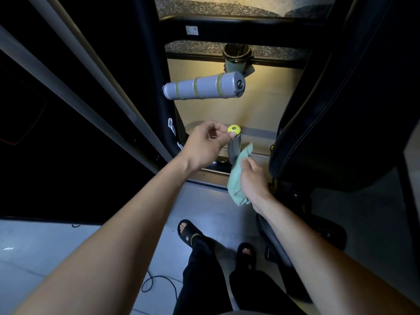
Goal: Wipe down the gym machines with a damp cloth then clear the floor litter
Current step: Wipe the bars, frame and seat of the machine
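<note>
Head view: we see a dark bin (pixel 237 53) on the far floor, its contents too dim to make out. Our left hand (pixel 205 144) pinches the yellow knob (pixel 234 130) topping a metal lever (pixel 234 148) that runs downward. Our right hand (pixel 253 180) grips the green cloth (pixel 237 176), hanging lengthwise against that lever. The lever's base is hidden.

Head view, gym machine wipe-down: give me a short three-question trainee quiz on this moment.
1. True or false: the right hand holds the green cloth.
2. What does the left hand pinch? A) yellow knob B) grey roller pad C) floor cable
3. Fill in: the cloth sits against the metal post below the ____ knob.

Key: 1 true; 2 A; 3 yellow.
</note>
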